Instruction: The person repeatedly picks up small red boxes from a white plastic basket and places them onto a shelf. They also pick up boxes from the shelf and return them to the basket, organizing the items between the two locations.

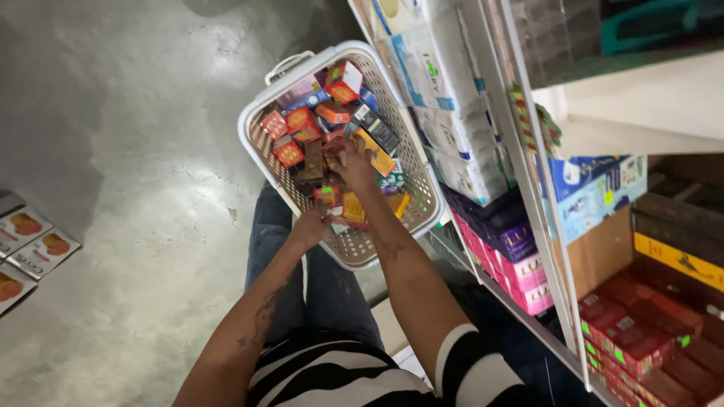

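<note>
A white plastic basket rests on my knees, filled with several small boxes in red, orange, purple and brown. My right hand reaches into the middle of the basket, its fingers closed on a small yellow-orange box among the pile. My left hand is at the basket's near edge, holding a small red and green box just inside the rim.
A shelf unit stands on the right with white packets, purple and pink boxes and red boxes. Flat packets lie on the grey concrete floor at the left. My legs in jeans are under the basket.
</note>
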